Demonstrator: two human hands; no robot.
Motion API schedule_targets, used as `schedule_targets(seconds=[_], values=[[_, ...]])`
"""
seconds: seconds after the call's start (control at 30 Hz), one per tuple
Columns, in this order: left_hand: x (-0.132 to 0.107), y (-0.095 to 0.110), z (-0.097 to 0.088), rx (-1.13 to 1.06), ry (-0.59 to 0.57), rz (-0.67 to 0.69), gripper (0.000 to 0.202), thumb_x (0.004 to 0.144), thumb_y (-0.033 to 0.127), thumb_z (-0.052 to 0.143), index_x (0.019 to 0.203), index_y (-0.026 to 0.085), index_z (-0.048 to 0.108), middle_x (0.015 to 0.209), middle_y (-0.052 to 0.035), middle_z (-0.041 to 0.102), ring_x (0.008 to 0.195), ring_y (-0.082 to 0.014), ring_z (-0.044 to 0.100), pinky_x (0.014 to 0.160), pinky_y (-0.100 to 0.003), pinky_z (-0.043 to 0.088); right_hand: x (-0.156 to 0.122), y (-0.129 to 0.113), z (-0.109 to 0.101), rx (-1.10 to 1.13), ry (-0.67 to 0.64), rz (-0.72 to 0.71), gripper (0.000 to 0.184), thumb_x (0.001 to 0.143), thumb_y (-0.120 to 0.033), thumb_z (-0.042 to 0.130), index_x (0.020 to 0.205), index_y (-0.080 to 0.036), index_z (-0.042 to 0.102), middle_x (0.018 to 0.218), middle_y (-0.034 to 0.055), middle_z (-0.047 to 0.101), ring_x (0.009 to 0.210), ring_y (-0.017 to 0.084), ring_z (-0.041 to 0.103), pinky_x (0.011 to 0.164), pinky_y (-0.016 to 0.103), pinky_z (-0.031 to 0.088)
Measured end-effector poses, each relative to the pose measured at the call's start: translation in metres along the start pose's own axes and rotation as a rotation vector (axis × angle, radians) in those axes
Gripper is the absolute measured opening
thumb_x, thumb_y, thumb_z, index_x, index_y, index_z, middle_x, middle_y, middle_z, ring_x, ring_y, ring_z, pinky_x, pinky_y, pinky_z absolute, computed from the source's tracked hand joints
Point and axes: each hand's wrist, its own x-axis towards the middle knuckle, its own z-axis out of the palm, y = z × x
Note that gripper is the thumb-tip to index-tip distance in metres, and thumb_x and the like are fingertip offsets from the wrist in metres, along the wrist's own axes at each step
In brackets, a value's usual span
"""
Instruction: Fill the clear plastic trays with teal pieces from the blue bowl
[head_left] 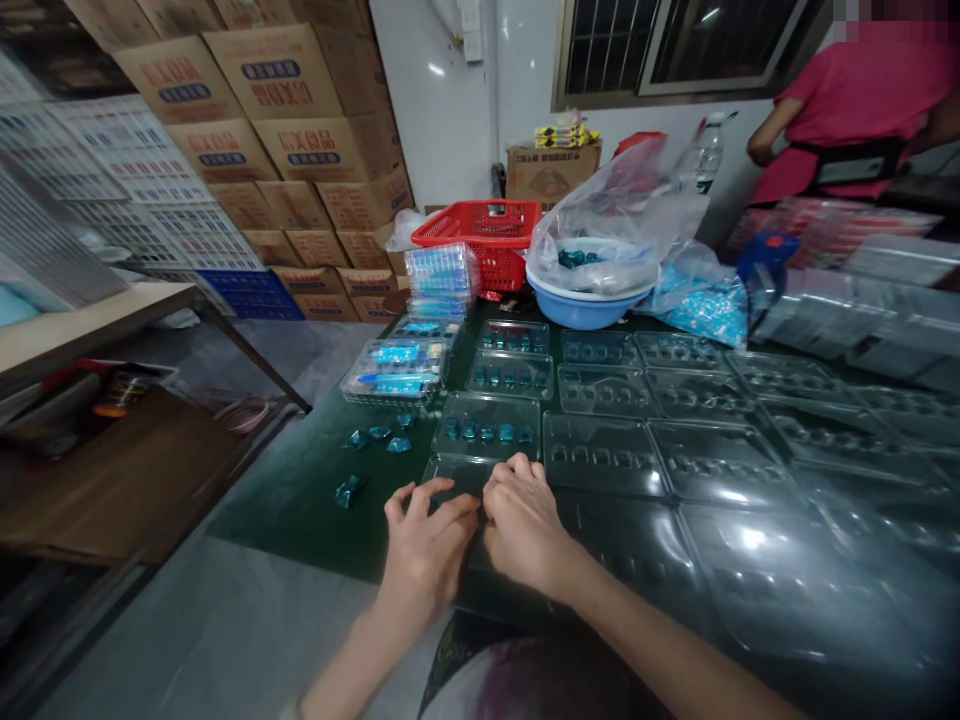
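Observation:
My left hand [424, 545] and my right hand [523, 523] rest side by side on a clear plastic blister tray [459, 472] at the near edge of the dark green table [300, 490]. Both hands have their fingers curled down onto the tray; what is under the fingertips is hidden. Just beyond them lies a tray [487, 428] with small teal pieces in its pockets. Loose teal pieces [350, 489] lie on the table to the left of my left hand.
Many clear trays [720, 440] cover the table. A blue basin [581, 300] with a plastic bag, a red basket [484, 232] and stacked filled trays [442, 275] stand at the back. Cardboard boxes [285, 130] line the wall. A person in red [855, 110] stands at the far right.

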Motion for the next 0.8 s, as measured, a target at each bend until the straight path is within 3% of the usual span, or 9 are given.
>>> schedule_targets(seconds=[0.3,0.47,0.67,0.8], values=[[0.002,0.003,-0.002,-0.01,-0.018,-0.013,0.018,0.071,0.008,0.051,0.077,0.021,0.061,0.086,0.0016,0.068,0.094,-0.0254,0.047,0.078,-0.046,0.026,-0.002,-0.002,0.008,0.018,0.074,0.021,0.006,0.054,-0.015,0.051,0.06,-0.014,0.053,0.076,0.0081,0.047,0.082,0.022,0.036,0.067,0.032,0.027],[0.001,0.002,-0.001,-0.006,-0.008,0.004,0.022,0.071,0.008,0.05,0.083,0.023,0.062,0.086,0.0021,0.068,0.094,-0.0243,0.047,0.079,-0.046,0.026,-0.002,0.002,0.009,0.091,0.052,0.035,0.001,0.055,-0.013,0.05,0.056,-0.014,0.05,0.078,0.007,0.048,0.082,0.02,0.037,0.066,0.03,0.027],[-0.001,0.001,0.0,0.008,-0.006,-0.006,0.023,0.073,0.009,0.049,0.084,0.024,0.062,0.086,0.0004,0.068,0.095,-0.0245,0.048,0.08,-0.047,0.026,0.003,0.019,-0.004,0.322,0.048,0.092,0.009,0.068,-0.011,0.048,0.066,-0.018,0.054,0.081,0.001,0.053,0.083,0.016,0.04,0.07,0.027,0.028],[0.0,0.002,0.0,0.019,-0.014,-0.003,0.022,0.072,0.008,0.05,0.081,0.023,0.062,0.086,0.0003,0.068,0.094,-0.0249,0.049,0.08,-0.047,0.027,0.001,0.024,-0.015,0.305,0.089,0.083,0.016,0.076,-0.011,0.046,0.067,-0.019,0.056,0.081,-0.0002,0.054,0.084,0.015,0.041,0.072,0.028,0.028]])
